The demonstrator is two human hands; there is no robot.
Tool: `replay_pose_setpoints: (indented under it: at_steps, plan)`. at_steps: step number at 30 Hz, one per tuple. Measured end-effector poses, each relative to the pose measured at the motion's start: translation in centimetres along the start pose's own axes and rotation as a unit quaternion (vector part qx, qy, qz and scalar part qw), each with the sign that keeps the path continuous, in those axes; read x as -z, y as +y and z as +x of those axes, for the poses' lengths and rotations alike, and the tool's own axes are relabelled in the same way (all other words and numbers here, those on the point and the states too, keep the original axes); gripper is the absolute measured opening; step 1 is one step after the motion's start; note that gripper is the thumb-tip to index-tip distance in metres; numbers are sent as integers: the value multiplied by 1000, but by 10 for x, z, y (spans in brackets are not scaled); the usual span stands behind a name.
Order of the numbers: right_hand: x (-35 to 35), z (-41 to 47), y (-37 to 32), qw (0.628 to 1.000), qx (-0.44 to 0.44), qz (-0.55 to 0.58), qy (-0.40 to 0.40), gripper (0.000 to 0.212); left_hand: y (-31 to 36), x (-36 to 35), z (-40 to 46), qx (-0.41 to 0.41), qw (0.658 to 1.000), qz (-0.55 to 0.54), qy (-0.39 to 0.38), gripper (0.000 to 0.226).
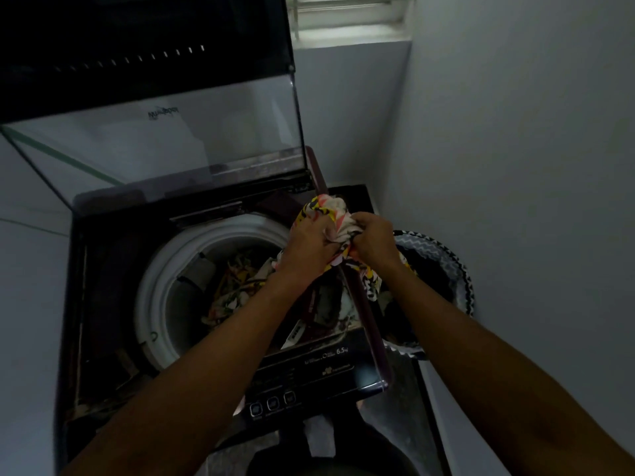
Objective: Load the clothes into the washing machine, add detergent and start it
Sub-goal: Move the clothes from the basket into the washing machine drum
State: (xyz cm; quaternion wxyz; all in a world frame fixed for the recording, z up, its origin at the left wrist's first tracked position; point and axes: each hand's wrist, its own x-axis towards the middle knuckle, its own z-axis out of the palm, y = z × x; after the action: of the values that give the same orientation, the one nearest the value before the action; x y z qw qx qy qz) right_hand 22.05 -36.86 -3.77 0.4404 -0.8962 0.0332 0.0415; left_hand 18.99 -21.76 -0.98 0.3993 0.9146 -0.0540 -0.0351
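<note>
Head view, both hands (338, 240) clutching patterned garment (331, 209) above washing machine (103, 269), grey walls (515, 166)

patterned cloth garment (330, 214), glossy glass lid (165, 139)

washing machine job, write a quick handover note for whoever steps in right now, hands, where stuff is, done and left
Left hand and right hand: both grip one bunched white garment with a yellow, black and pink print, held above the right rim of the drum.
Dark top-loading washing machine: its glass lid stands open; a patterned piece of clothing already lies in the white-rimmed drum.
Black-and-white zigzag laundry basket sits right of the machine, its contents too dark to make out.
Done: some clothes are in.
Left: drop this garment in, check the basket, add detergent (none in view), close the lid, press start on the front button panel.
</note>
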Motion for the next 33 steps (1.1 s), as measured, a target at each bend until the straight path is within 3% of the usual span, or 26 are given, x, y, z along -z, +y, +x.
replay_pose_setpoints:
  at_steps: [5, 8, 11, 18, 20, 23, 26, 30, 32, 33]
  plan:
    - [-9, 0, -35, 998, 40, 13, 39, 39, -12, 19, -4, 28, 999, -8, 39, 20]
    - [-28, -2, -57, 996, 66, 43, 32, 38, -22, 37, -10, 21, 995, -51, 85, 35]
    - [-51, -5, -79, 993, 98, 64, -8, 38, -37, 60, -20, 3, 991, -97, 95, 57]
    - [-130, -28, -117, 978, 137, 95, -124, 30, -101, 99, -68, 80, 982, -14, 169, 42]
    - [-156, -34, -115, 976, 101, 75, -177, 27, -122, 102, -82, 123, 981, 11, 148, 47]
    - [-184, -45, -114, 962, 32, 20, -270, 13, -158, 97, -101, 171, 982, 61, 56, 45]
    - [-190, -54, -113, 942, -7, 9, -335, 19, -178, 94, -109, 151, 984, 90, -9, 33]
    - [-175, -46, -105, 964, 71, -67, -246, 7, -162, 95, -101, 105, 993, 44, 18, 31]
    - [-162, -39, -100, 976, 99, -127, -147, 6, -157, 90, -94, 120, 992, 29, 12, 43]
    - [-157, -36, -95, 971, 125, -189, -76, 17, -155, 87, -91, 129, 991, 32, 5, 50]
